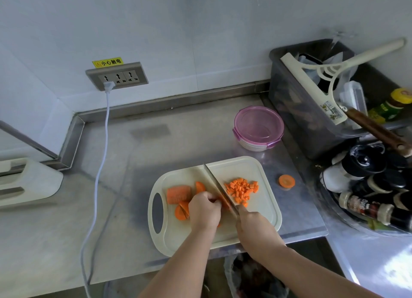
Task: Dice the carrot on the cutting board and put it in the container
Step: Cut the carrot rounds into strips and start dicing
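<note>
A cream cutting board point(263, 170) lies on the steel counter. On it are a thick carrot chunk point(179, 193), smaller carrot pieces point(182, 211) and a pile of diced carrot point(242, 189) on the right. My left hand point(204, 209) curls over carrot strips and holds them down beside the blade. My right hand point(250, 219) grips the handle of a knife point(217, 184), whose blade runs diagonally across the board. A round container point(258, 128) with a purple lid sits behind the board, closed.
A carrot end slice point(287, 181) lies on the counter right of the board. A dark bin point(312, 101) with a squeegee stands at back right, sauce bottles point(367, 186) below it. A white cable point(100, 164) hangs from the wall socket point(117, 76). A white appliance point(26, 182) sits far left.
</note>
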Demonstrator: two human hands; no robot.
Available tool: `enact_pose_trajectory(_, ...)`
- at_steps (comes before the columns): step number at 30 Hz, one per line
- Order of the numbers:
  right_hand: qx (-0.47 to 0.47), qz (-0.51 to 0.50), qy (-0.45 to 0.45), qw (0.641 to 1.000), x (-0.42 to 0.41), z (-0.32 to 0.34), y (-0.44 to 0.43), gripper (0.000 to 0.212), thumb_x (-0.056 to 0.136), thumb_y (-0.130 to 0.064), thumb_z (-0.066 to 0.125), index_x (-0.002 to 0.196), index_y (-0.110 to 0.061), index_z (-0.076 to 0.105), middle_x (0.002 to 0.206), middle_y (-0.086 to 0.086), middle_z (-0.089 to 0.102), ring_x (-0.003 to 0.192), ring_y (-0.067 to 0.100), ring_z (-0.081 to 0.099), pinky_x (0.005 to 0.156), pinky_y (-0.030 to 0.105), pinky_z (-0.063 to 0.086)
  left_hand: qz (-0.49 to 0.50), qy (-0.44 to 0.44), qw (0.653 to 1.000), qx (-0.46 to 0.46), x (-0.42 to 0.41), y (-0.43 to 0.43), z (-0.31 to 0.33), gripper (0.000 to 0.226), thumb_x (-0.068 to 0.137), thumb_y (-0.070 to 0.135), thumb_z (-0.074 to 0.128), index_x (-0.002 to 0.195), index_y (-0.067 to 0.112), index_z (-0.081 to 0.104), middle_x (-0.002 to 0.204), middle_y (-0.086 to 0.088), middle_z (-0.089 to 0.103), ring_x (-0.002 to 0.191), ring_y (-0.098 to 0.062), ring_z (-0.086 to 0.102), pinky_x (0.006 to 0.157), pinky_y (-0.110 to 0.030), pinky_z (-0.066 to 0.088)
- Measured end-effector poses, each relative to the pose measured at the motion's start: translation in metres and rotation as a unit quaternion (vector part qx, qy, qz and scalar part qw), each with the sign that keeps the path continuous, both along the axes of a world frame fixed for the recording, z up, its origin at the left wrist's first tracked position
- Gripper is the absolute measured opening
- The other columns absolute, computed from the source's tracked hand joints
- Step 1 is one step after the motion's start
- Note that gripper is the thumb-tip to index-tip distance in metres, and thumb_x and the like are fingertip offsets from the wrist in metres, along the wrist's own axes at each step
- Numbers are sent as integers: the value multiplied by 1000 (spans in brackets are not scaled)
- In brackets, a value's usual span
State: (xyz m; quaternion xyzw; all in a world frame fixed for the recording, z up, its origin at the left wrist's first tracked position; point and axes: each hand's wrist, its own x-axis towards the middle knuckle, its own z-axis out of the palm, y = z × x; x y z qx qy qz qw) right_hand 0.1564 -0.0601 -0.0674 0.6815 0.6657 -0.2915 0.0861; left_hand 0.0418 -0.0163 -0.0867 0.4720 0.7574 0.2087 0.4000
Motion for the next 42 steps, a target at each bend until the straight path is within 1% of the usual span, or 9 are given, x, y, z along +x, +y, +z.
enact_pose_trajectory(4, 14, 3, 11, 1000, 2, 2, -3, 31, 98, -6, 39, 129, -12, 38, 87, 5, 56, 72, 19, 53, 65, 31, 47, 21, -20, 1000, -12, 3, -1, 1, 3, 82, 14, 67, 80, 15, 67, 79, -5, 71, 80, -21, 67, 70, -31, 52)
enact_pose_trajectory(12, 2, 49, -19, 999, -1, 4, -10, 40, 97, -6, 44, 135, -12, 33, 73, -2, 42, 72, 18, 51, 60, 26, 41, 35, -31, 999, -2, 2, -2, 1, 6, 79, 15, 71, 83, 13, 67, 79, -4, 70, 79, -21, 67, 66, -27, 48)
enact_pose_trajectory(16, -2, 26, -1, 1000, -2, 6, -9, 36, 98, -10, 42, 133, -14, 36, 86, 0, 49, 80, 20, 61, 66, 29, 48, 34, -39, 999, 1, 3, -2, 1, 5, 80, 15, 71, 81, 14, 66, 79, -4, 71, 78, -21, 67, 67, -28, 50)
enact_pose_trajectory(20, -5, 40, -23, 999, -4, 2, -8, 44, 97, -7, 45, 139, -14, 32, 86, 0, 49, 74, 17, 55, 64, 26, 47, 32, -36, 999, -1, 2, -1, 0, 6, 80, 15, 71, 80, 16, 65, 77, 0, 67, 78, -19, 65, 66, -26, 47)
enact_pose_trajectory(24, -19, -3, 2, 1000, -8, -2, -6, 42, 96, -7, 43, 136, -15, 33, 92, 2, 58, 86, 21, 65, 68, 31, 52, 27, -23, 999, -15, 1, 1, 1, 5, 82, 16, 69, 82, 15, 64, 80, 0, 67, 78, -19, 63, 70, -32, 52)
enact_pose_trajectory(31, -36, -18, -1, 999, -8, -6, -3, 38, 95, -4, 37, 132, -14, 36, 101, 7, 62, 87, 23, 63, 69, 33, 52, 17, 2, 1000, -12, 0, 0, 3, 5, 85, 13, 65, 82, 13, 61, 76, 1, 61, 72, -14, 55, 55, -21, 35)
enact_pose_trajectory(37, 10, 11, -1, 1000, -1, -9, -1, 38, 98, -7, 38, 136, -14, 34, 83, 1, 52, 79, 20, 59, 59, 27, 47, 20, -22, 999, -16, 0, 0, 5, 9, 85, 12, 65, 80, 17, 61, 76, 4, 62, 74, -13, 59, 64, -23, 48)
enact_pose_trajectory(39, 31, 51, -26, 998, 6, -4, -1, 43, 97, -4, 38, 139, -10, 31, 93, 5, 59, 86, 23, 62, 62, 28, 46, 26, -34, 999, -16, 0, 0, 3, 14, 83, 12, 66, 73, 19, 61, 76, 0, 68, 76, -19, 65, 65, -31, 55)
enact_pose_trajectory(42, 69, 91, -31, 993, 21, 7, -5, 41, 99, -8, 37, 140, -12, 33, 106, 7, 62, 92, 25, 64, 70, 33, 49, 23, -60, 998, -6, -3, -1, 6, 25, 83, 8, 64, 64, 23, 59, 69, -2, 69, 72, -22, 68, 59, -27, 53)
